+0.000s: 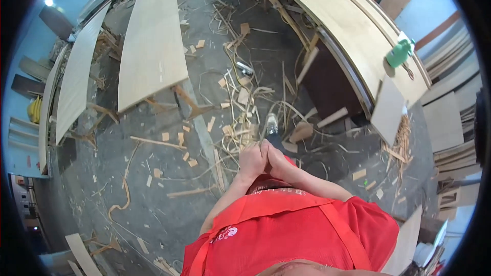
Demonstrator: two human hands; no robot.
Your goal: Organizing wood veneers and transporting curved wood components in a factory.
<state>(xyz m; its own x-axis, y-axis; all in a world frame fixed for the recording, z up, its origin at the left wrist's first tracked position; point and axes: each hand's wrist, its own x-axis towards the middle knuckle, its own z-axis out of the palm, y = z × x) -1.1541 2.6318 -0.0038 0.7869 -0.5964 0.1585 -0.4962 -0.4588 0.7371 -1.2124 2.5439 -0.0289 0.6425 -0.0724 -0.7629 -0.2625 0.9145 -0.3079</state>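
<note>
Close together in front of my waist are my left hand (253, 159) and my right hand (277, 161), touching near the thumbs. Both have their fingers curled closed, and whatever they may hold is hidden. Thin pale strips (245, 135) lie in a tangle just beyond them, and I cannot tell whether any strip runs into my grip. My shoe (272, 122) shows past my right hand. A red apron (286, 230) covers my front below the hands.
Long pale panels (153, 46) rest on wooden trestles (192, 103) at left. Along the right runs a workbench (337, 15) bearing a green spray bottle (399, 54); a board (387, 110) leans at its near end. Offcuts (244, 96) and a silver can-like object (244, 68) litter the floor.
</note>
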